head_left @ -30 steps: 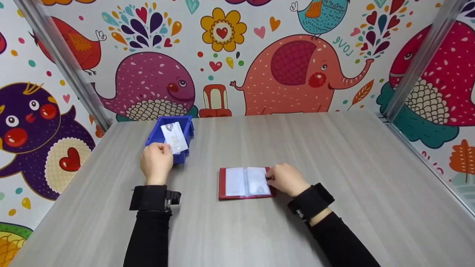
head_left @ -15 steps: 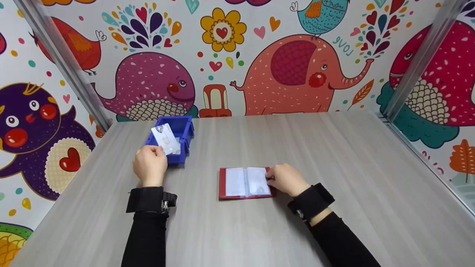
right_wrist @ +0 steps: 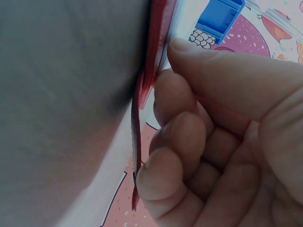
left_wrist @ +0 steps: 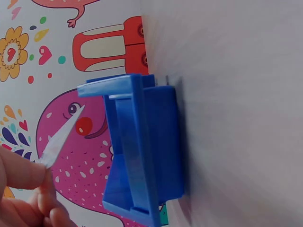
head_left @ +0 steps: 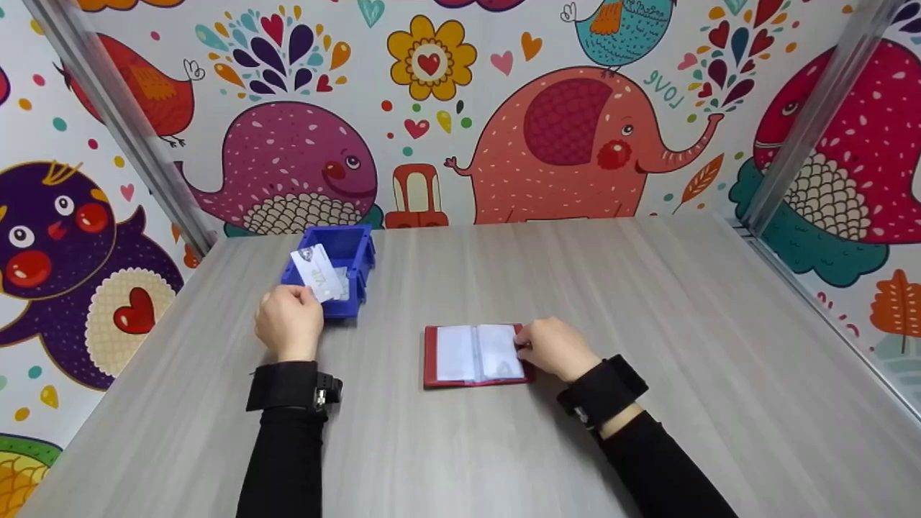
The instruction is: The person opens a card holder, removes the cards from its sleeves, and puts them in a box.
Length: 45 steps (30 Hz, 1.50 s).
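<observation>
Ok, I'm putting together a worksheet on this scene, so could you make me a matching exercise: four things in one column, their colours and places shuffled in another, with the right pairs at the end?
Things
1. Card
2. Bin
3. Booklet
4. Whale

Colours and places
A. Red-covered, open on the table
B. Purple, printed on the wall
C. Blue, standing toward the table's far side
D. White, pinched in the left grip

Right pairs: 1-D, 2-C, 3-A, 4-B
</observation>
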{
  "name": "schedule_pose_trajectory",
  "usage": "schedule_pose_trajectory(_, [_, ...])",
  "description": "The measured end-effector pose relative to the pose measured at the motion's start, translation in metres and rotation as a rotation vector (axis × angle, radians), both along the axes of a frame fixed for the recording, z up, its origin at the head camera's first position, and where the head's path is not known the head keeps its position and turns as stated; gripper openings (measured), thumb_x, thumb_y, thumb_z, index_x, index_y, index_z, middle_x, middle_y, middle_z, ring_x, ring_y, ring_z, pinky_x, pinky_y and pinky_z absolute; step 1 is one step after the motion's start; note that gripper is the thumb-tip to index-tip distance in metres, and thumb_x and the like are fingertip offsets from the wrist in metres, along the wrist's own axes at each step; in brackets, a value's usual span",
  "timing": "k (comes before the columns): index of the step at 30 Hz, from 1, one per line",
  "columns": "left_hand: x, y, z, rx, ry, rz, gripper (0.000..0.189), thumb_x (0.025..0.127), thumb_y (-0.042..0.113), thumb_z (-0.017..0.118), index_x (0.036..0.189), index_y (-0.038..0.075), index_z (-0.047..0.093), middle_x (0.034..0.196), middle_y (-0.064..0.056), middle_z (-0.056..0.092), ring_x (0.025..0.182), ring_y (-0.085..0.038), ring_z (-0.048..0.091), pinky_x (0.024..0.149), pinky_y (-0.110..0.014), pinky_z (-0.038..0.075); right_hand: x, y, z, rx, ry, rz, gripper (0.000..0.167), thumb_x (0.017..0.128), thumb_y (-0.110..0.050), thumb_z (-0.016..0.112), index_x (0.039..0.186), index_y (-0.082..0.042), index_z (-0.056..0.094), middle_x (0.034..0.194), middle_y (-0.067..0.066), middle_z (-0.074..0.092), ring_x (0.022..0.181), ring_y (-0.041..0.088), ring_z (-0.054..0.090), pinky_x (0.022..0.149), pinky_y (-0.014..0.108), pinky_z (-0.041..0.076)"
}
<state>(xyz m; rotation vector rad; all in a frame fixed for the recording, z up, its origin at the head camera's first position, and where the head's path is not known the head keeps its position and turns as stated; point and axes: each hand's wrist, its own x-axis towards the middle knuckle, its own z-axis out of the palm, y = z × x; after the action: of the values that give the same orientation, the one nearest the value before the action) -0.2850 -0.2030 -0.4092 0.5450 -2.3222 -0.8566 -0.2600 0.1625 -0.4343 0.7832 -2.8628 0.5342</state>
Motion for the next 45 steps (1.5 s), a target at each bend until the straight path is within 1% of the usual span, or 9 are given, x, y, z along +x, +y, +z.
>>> schedule_pose_trajectory(10, [-0.005, 0.004, -0.006, -0.010, 0.026, 0.015, 0.021, 0.091, 0.016, 0.059, 0.084, 0.001, 0.071, 0.094, -0.023, 0.066, 0.094, -0.045, 0.059, 0.083, -0.057, 0.042, 0.001, 0.000, -0.001, 0.005, 0.002, 0.005, 0.027, 0.079, -0.001, 0.077, 0.064, -0.011, 0.057, 0.060, -0.004, 0.046, 0.058, 0.014, 0.039, 0.054, 0.028, 0.036])
schedule_pose_trajectory(15, [-0.006, 0.007, -0.009, -0.016, 0.027, 0.012, 0.020, 0.091, 0.016, 0.060, 0.084, 0.001, 0.070, 0.095, -0.023, 0.065, 0.096, -0.044, 0.058, 0.086, -0.057, 0.040, 0.002, -0.001, 0.000, 0.009, -0.001, -0.003, 0.023, 0.080, -0.002, 0.077, 0.066, -0.011, 0.061, 0.062, -0.003, 0.049, 0.058, 0.015, 0.040, 0.055, 0.030, 0.038])
schedule_pose_trajectory(22, [-0.007, 0.011, -0.008, -0.025, -0.010, -0.001, 0.022, 0.094, 0.018, 0.058, 0.090, 0.000, 0.070, 0.099, -0.024, 0.065, 0.101, -0.043, 0.057, 0.089, -0.057, 0.039, 0.001, 0.000, -0.001, 0.012, 0.009, 0.012, 0.024, 0.080, -0.002, 0.077, 0.066, -0.009, 0.059, 0.061, -0.003, 0.046, 0.057, 0.014, 0.038, 0.054, 0.029, 0.036])
schedule_pose_trajectory(27, [-0.008, 0.013, -0.007, -0.022, -0.048, -0.028, 0.025, 0.095, 0.022, 0.058, 0.098, 0.001, 0.071, 0.107, -0.024, 0.064, 0.105, -0.043, 0.055, 0.092, -0.058, 0.038, 0.001, -0.001, -0.001, 0.009, -0.001, 0.002, 0.021, 0.081, -0.002, 0.077, 0.068, -0.009, 0.061, 0.062, -0.002, 0.049, 0.058, 0.014, 0.040, 0.056, 0.029, 0.038])
schedule_pose_trajectory(30, [-0.008, 0.013, -0.006, -0.023, -0.055, -0.039, 0.026, 0.095, 0.023, 0.060, 0.101, 0.001, 0.071, 0.109, -0.024, 0.064, 0.107, -0.043, 0.053, 0.093, -0.057, 0.037, 0.001, -0.001, -0.001, 0.009, -0.007, -0.002, 0.020, 0.081, -0.002, 0.077, 0.069, -0.009, 0.063, 0.063, -0.002, 0.051, 0.059, 0.015, 0.040, 0.057, 0.029, 0.039])
schedule_pose_trajectory(32, [-0.008, 0.013, -0.006, -0.026, -0.056, -0.042, 0.026, 0.094, 0.022, 0.061, 0.102, 0.000, 0.071, 0.109, -0.024, 0.064, 0.107, -0.043, 0.053, 0.092, -0.057, 0.036, 0.001, -0.001, 0.000, 0.011, -0.008, -0.003, 0.020, 0.081, -0.002, 0.076, 0.069, -0.009, 0.062, 0.063, -0.002, 0.051, 0.059, 0.015, 0.040, 0.057, 0.029, 0.038])
schedule_pose_trajectory(39, [-0.008, 0.014, -0.006, -0.031, -0.060, -0.050, 0.025, 0.093, 0.022, 0.062, 0.102, 0.001, 0.072, 0.112, -0.025, 0.064, 0.108, -0.044, 0.053, 0.093, -0.057, 0.036, 0.000, -0.001, 0.000, 0.006, -0.028, -0.020, 0.028, 0.080, -0.001, 0.076, 0.063, -0.011, 0.056, 0.061, -0.003, 0.044, 0.059, 0.016, 0.038, 0.055, 0.028, 0.034])
schedule_pose_trajectory(45, [-0.008, 0.013, -0.007, -0.023, -0.076, -0.048, 0.024, 0.093, 0.022, 0.062, 0.102, 0.002, 0.072, 0.113, -0.025, 0.063, 0.109, -0.043, 0.053, 0.094, -0.057, 0.035, 0.001, -0.001, 0.001, 0.005, -0.023, -0.014, 0.027, 0.081, -0.001, 0.076, 0.064, -0.010, 0.057, 0.061, -0.003, 0.044, 0.059, 0.016, 0.039, 0.056, 0.028, 0.034])
